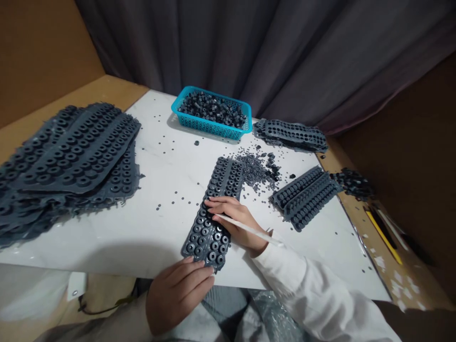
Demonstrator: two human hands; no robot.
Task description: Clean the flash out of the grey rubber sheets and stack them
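Observation:
A dark grey moulded rubber sheet (204, 230) with rows of raised rings lies slantwise on the white table. My left hand (181, 292) grips its near edge, fingers together on top and thumb hidden. Across the middle of the sheet rests my right hand (239, 222), closed around a thin white stick (249, 229). The stick's tip is by the fingertips, and its other end runs back over the wrist. Small grey discs and black rubber bits (254, 168) are heaped beyond the sheet, to its right.
At the left rises a stack of similar rubber sheets (81, 152). A blue basket (210, 124) of small black parts stands at the back. More sheets (292, 135) lie back right, with ribbed strips (308, 197) nearer. A yellow tool (383, 235) lies on the wooden surface at right.

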